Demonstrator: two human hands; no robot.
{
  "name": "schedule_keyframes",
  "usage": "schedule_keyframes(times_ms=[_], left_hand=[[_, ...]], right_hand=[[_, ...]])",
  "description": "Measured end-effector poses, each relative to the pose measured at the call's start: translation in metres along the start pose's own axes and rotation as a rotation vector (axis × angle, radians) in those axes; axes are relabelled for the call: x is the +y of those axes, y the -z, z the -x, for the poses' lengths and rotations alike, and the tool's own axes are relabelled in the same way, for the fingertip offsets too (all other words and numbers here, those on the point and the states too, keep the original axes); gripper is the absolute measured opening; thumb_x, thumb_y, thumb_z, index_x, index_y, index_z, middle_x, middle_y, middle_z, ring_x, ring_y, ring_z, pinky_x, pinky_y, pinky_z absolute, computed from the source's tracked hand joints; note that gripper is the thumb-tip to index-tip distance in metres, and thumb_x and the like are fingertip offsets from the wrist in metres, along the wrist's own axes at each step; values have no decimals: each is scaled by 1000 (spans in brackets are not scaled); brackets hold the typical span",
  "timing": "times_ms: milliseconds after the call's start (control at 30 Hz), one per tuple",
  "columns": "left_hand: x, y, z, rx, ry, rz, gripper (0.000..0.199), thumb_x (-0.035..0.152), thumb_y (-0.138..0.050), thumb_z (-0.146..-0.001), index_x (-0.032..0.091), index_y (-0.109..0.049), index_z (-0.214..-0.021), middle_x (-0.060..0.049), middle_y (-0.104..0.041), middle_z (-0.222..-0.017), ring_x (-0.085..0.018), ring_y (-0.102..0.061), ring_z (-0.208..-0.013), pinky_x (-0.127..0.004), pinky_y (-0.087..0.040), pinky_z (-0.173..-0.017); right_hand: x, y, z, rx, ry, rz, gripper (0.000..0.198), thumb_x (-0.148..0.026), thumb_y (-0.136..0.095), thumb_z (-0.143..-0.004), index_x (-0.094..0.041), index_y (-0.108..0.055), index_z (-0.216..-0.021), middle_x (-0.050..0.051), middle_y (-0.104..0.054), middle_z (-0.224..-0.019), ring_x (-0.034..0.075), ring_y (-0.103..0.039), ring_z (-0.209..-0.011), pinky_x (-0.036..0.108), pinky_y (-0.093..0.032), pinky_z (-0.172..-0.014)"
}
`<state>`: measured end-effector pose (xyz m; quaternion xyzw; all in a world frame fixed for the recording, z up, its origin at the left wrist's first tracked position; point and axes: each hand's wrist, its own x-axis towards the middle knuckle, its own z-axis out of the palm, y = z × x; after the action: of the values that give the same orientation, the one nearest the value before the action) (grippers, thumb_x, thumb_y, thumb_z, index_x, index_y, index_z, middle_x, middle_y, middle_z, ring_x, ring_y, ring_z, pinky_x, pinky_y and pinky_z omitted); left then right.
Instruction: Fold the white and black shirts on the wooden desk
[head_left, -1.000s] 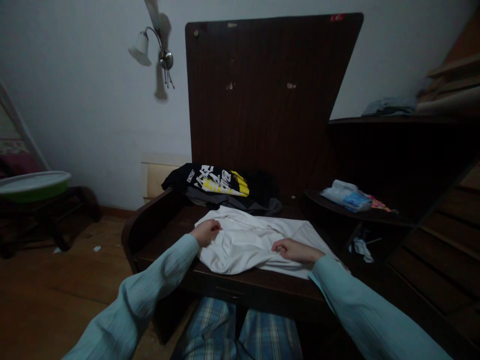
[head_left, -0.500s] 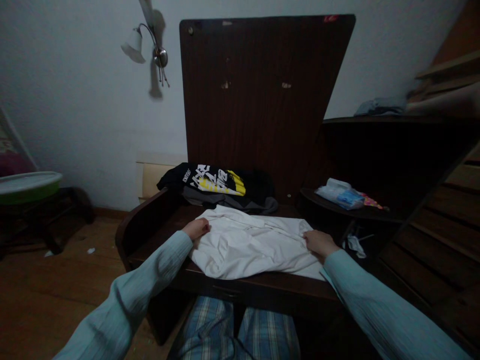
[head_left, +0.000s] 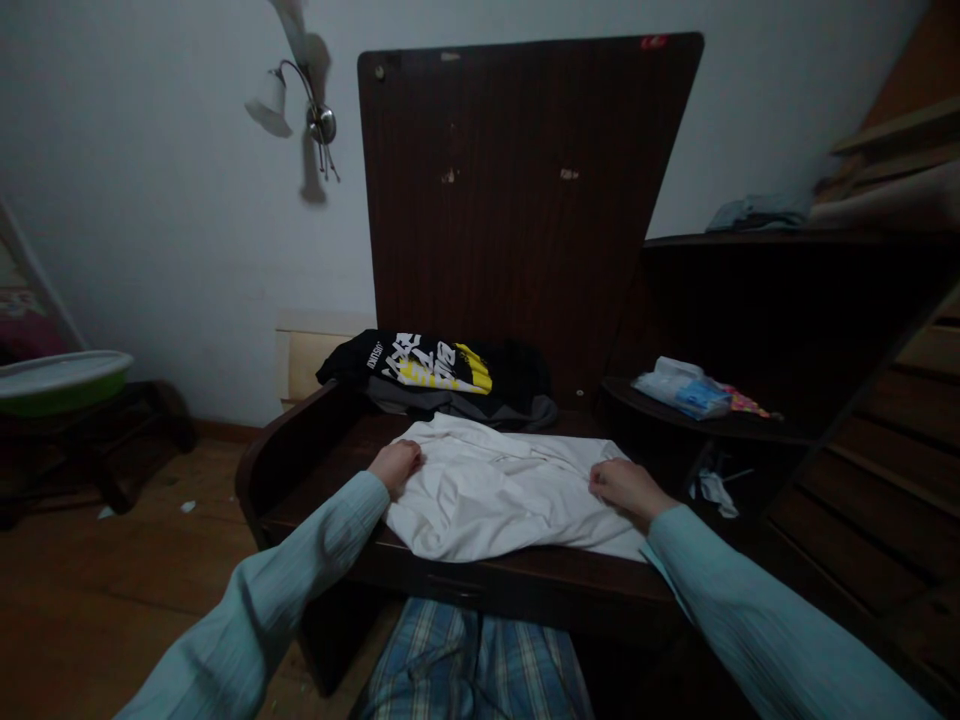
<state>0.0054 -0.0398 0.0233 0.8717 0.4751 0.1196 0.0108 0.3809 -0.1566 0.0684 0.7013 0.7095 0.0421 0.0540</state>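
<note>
A rumpled white garment (head_left: 495, 490) lies spread over the dark wooden desk (head_left: 322, 485), partly folded, its near edge hanging slightly over the front. At the garment's left edge, my left hand (head_left: 397, 466) is closed, fingers pinched on the fabric. My right hand (head_left: 630, 487) rests on the garment's right part with curled fingers gripping the cloth; the fingertips are partly hidden. Behind the garment lies a black garment (head_left: 450, 365) with white and yellow lettering, on top of grey cloth (head_left: 517, 410).
A tall dark panel (head_left: 517, 200) rises at the back of the desk. On the right, a curved shelf (head_left: 772, 428) carries a plastic packet (head_left: 682, 388). A wall lamp (head_left: 321, 125) hangs at left. A green basin (head_left: 67, 395) stands on a low stool (head_left: 150, 410).
My right hand has shifted a little left, inward over the white garment. My left hand stays at its left edge. The camera view has tilted slightly.
</note>
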Motion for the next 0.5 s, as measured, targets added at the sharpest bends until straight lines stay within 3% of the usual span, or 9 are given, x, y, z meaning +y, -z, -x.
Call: schedule_keyframes(times_ms=[133,233,333,500], left_hand=[[5,7,4,46,-80,-60,11,21,-49,-77,17,-58,-79,-8,-58,-89,-19,-53,-85,-28,-41,-78],[9,13,6,75,-49,-127,13,21,-48,-77,15,-59,-79,-12,-56,-90,-22,-52,-88,-32,-41,-78],[9,16,7,59,7,-142,16,18,-44,-80,14,-60,-81,-13,-57,-91,-22,-52,-86,-32,-41,-76],[3,12,7,-26,5,-107,20,21,-42,-83,16,-61,-79,-11,-60,-88,-21,-53,-86,-31,-39,-77]], right_hand=[[-14,-15,-4,3,132,-8,33,-20,-38,-79,-18,-61,-102,12,-66,-92,21,-59,-86,27,-38,-70],[-25,-23,-7,29,125,-23,39,-24,-31,-83,-17,-52,-115,14,-65,-94,22,-60,-85,29,-39,-70],[-22,-23,-10,27,75,-16,38,-25,-34,-80,-16,-54,-112,15,-65,-95,23,-60,-85,30,-39,-68],[8,-15,-13,-91,-84,43,32,-20,-48,-66,-14,-64,-94,16,-65,-94,27,-61,-85,32,-42,-64]])
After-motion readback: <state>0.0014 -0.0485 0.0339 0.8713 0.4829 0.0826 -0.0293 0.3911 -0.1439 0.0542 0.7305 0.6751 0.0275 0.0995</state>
